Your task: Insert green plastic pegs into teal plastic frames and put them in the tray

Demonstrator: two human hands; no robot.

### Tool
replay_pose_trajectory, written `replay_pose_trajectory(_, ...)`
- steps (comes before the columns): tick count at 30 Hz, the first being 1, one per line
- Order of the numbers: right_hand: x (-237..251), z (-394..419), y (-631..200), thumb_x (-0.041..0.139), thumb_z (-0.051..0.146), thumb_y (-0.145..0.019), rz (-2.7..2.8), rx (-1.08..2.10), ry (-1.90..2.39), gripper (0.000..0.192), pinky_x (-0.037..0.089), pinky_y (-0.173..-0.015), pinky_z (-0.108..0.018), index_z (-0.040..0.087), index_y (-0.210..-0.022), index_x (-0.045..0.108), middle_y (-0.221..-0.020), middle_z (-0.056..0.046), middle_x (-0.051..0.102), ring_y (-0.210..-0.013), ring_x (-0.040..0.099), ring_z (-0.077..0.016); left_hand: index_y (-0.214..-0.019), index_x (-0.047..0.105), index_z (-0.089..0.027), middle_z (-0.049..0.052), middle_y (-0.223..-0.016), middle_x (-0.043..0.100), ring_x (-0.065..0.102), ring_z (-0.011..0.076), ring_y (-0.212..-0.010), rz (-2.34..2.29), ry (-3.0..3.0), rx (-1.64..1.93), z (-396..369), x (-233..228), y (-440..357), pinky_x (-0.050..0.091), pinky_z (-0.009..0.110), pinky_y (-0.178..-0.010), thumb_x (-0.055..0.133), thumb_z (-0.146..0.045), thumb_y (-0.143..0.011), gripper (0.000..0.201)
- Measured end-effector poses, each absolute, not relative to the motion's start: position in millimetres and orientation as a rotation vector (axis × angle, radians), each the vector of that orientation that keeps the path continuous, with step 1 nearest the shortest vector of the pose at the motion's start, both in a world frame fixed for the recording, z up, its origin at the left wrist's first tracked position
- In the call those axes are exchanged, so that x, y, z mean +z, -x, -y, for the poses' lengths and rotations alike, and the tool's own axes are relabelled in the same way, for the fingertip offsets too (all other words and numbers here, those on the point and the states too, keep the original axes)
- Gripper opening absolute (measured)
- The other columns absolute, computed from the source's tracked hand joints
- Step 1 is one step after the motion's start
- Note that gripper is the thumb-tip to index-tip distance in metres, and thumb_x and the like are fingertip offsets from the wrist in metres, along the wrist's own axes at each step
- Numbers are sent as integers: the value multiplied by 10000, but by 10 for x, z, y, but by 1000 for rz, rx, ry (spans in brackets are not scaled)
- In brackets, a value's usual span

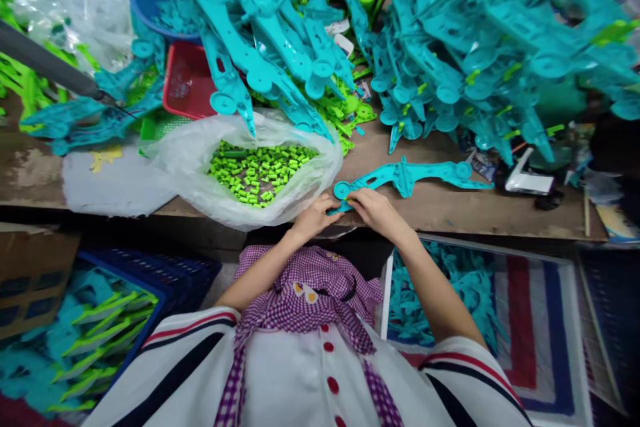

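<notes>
Teal plastic arm piece (407, 177) lies at the table's (450, 210) front edge. Left hand (315, 217) and right hand (377, 210) both pinch its round end, beside the bag of green pegs (257, 170).

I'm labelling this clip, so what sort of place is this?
Likely a small assembly workshop for plastic parts: heaps of teal plastic arms, a bag of green pieces and a worn wooden bench.

Teal plastic arm part (410, 177): long, flat on bench edge, round end twd hands, beside bag.
</notes>
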State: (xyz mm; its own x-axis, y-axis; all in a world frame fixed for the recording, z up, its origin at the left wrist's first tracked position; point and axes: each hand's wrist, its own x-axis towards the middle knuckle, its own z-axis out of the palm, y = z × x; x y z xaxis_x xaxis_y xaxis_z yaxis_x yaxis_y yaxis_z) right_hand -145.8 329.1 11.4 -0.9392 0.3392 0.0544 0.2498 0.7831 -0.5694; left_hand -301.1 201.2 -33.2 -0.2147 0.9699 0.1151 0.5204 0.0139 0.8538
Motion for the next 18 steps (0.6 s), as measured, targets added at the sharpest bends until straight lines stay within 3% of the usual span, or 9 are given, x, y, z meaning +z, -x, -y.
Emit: replay_pose_trajectory(18, -128, -3209, 1349, 471, 349, -972, 2626, 940, 490, 210, 564, -802, -418, 216, -936, 629, -918, -93, 693, -873, 660, -235, -827, 724, -170, 24, -823, 690, 643, 145, -778, -1771, -1521, 1095, -2038, -374, 3016, 517, 277, -753, 755, -199, -762, 78)
